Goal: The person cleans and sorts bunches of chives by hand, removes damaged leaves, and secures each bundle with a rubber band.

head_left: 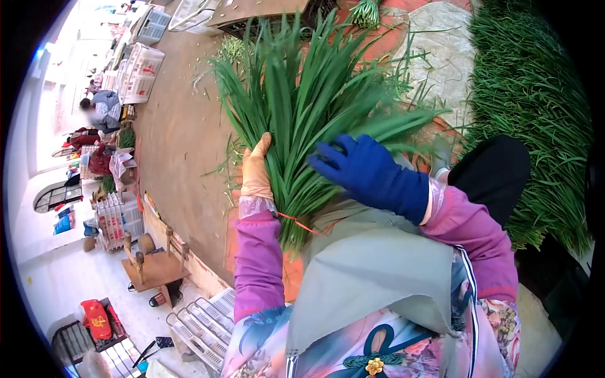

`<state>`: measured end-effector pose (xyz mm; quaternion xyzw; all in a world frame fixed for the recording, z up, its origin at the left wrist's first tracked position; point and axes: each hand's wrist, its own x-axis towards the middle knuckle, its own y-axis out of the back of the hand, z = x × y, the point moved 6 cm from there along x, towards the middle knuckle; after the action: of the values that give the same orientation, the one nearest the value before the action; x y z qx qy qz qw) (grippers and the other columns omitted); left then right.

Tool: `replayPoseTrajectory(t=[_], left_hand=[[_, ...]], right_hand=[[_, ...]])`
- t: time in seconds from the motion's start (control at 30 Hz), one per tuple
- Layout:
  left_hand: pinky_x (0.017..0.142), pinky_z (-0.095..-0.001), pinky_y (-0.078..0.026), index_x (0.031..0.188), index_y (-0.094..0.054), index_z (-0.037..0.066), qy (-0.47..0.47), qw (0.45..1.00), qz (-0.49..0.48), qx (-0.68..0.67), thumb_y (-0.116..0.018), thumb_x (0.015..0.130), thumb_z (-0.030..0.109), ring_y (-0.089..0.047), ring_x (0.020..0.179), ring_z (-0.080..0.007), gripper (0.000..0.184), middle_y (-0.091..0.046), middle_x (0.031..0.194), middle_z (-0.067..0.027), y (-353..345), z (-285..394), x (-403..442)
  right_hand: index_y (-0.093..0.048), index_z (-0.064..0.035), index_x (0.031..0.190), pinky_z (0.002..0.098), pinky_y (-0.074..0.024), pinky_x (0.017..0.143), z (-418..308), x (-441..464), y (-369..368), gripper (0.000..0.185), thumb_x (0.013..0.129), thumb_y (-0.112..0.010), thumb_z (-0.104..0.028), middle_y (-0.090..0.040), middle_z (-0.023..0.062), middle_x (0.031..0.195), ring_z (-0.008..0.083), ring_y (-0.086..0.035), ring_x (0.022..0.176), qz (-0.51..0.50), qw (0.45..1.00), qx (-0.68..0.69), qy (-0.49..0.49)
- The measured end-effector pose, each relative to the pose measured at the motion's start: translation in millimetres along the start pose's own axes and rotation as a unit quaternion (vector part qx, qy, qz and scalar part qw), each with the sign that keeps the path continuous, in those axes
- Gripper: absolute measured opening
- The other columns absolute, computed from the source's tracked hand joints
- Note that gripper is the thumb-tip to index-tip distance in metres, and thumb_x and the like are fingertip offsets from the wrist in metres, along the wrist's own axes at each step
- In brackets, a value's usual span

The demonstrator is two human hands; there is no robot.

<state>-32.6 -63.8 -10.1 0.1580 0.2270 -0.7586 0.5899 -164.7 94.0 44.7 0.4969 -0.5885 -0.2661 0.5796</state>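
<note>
A fanned bunch of garlic chives (302,113) with long flat green leaves lies across my lap. A red tie (296,220) runs round its narrow lower end. My left hand (256,169), in a tan glove, is closed on the bunch's left side, thumb up along the leaves. Over the right side of the bunch is my right hand (372,173) in a dark blue glove. Its fingers are bent and apart, close to the leaves; I see nothing held in them. Some leaves beyond it are smeared by motion. A grey-green apron (372,277) covers my lap.
A large heap of green leaves (529,94) lies at the right beside a pale sheet (441,57). Another tied bunch (364,12) is at the top. To the left are brown floor (183,126), white crates (142,72), a wooden stool (154,271) and seated people (104,110).
</note>
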Motion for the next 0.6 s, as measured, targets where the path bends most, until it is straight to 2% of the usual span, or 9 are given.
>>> replayPoseTrajectory(t=[0.03,0.07,0.13,0.23,0.27,0.3,0.37,0.47,0.6], left_hand=[[0.065,-0.0377,-0.054,0.108,-0.051,-0.001,-0.011,1.000,-0.007,-0.006,-0.065,0.079,0.018,-0.062,0.075,-0.0268,0.038,-0.062,0.093,-0.0141,-7.5,3.5,-7.0],[0.069,-0.0384,-0.054,0.108,-0.052,-0.001,-0.016,1.000,-0.012,0.004,-0.064,0.080,0.017,-0.062,0.077,-0.0275,0.036,-0.062,0.094,-0.0148,-12.8,7.0,-13.1],[0.069,-0.0384,-0.053,0.107,-0.053,-0.002,-0.013,0.999,-0.027,-0.033,-0.064,0.080,0.016,-0.062,0.077,-0.0273,0.034,-0.062,0.094,-0.0151,-17.6,4.4,-14.3],[0.068,-0.0384,-0.053,0.103,-0.055,-0.004,-0.038,0.997,-0.025,-0.057,-0.063,0.081,0.017,-0.062,0.076,-0.0274,0.031,-0.062,0.095,-0.0153,-12.0,2.0,-7.0],[0.066,-0.0376,-0.054,0.102,-0.056,-0.004,-0.034,0.998,-0.011,-0.048,-0.063,0.081,0.017,-0.062,0.076,-0.0267,0.030,-0.062,0.095,-0.0150,-5.1,-0.6,-0.6],[0.065,-0.0369,-0.054,0.102,-0.056,-0.004,-0.030,0.999,0.006,-0.040,-0.063,0.081,0.017,-0.062,0.075,-0.0260,0.030,-0.062,0.095,-0.0146,-1.3,-2.2,1.0],[0.062,-0.0348,-0.054,0.101,-0.056,-0.003,-0.026,0.999,0.026,-0.018,-0.062,0.081,0.016,-0.063,0.073,-0.0239,0.029,-0.063,0.093,-0.0134,4.7,-4.9,1.0],[0.061,-0.0344,-0.053,0.103,-0.057,0.001,-0.015,0.999,0.037,0.001,-0.062,0.081,0.018,-0.063,0.071,-0.0235,0.029,-0.064,0.090,-0.0104,7.2,-10.4,4.7],[0.063,-0.0325,-0.052,0.106,-0.054,0.001,-0.010,1.000,0.006,0.023,-0.062,0.081,0.020,-0.062,0.075,-0.0220,0.033,-0.063,0.095,-0.0106,-3.2,-5.4,-3.2]], right_hand=[[-0.050,-0.0078,0.116,0.0394,-0.0435,0.072,0.5,11.3,17.0,0.052,0.069,-0.063,-0.027,-0.052,0.0098,0.105,0.0233,-0.053,0.091,0.052,0.997,0.055,0.030],[-0.050,-0.0078,0.116,0.0394,-0.0435,0.072,2.6,24.4,18.7,0.052,0.069,-0.063,-0.027,-0.052,0.0098,0.105,0.0233,-0.053,0.091,0.051,0.997,0.055,0.030],[-0.049,-0.0076,0.118,0.0445,-0.0376,0.085,7.5,46.8,23.5,0.062,0.066,-0.068,-0.037,-0.050,0.0120,0.114,0.0262,-0.048,0.104,0.088,0.992,0.067,0.054],[-0.049,-0.0068,0.117,0.0472,-0.0343,0.089,28.7,44.3,-13.5,0.061,0.070,-0.064,-0.042,-0.051,0.0132,0.113,0.0275,-0.049,0.102,0.028,0.997,0.077,-0.001],[-0.051,-0.0062,0.115,0.0432,-0.0387,0.081,28.2,33.9,-27.6,0.061,0.071,-0.062,-0.046,-0.054,0.0124,0.102,0.0268,-0.051,0.094,-0.009,0.998,0.060,-0.005],[-0.051,-0.0062,0.115,0.0432,-0.0387,0.081,26.3,27.0,-26.5,0.061,0.071,-0.062,-0.046,-0.054,0.0124,0.102,0.0268,-0.051,0.094,-0.009,0.998,0.059,0.000],[-0.051,-0.0050,0.113,0.0382,-0.0400,0.069,19.4,12.3,-35.3,0.058,0.073,-0.060,-0.046,-0.055,0.0100,0.088,0.0251,-0.052,0.083,-0.104,0.991,0.079,-0.020],[-0.052,-0.0039,0.113,0.0354,-0.0377,0.060,4.9,-5.5,-29.8,0.057,0.073,-0.060,-0.045,-0.053,0.0073,0.079,0.0233,-0.051,0.074,-0.051,0.997,0.041,-0.047],[-0.051,-0.0025,0.113,0.0350,-0.0373,0.061,-0.6,-10.3,-28.7,0.058,0.073,-0.061,-0.042,-0.052,0.0077,0.081,0.0231,-0.050,0.076,-0.078,0.995,0.017,-0.062]])
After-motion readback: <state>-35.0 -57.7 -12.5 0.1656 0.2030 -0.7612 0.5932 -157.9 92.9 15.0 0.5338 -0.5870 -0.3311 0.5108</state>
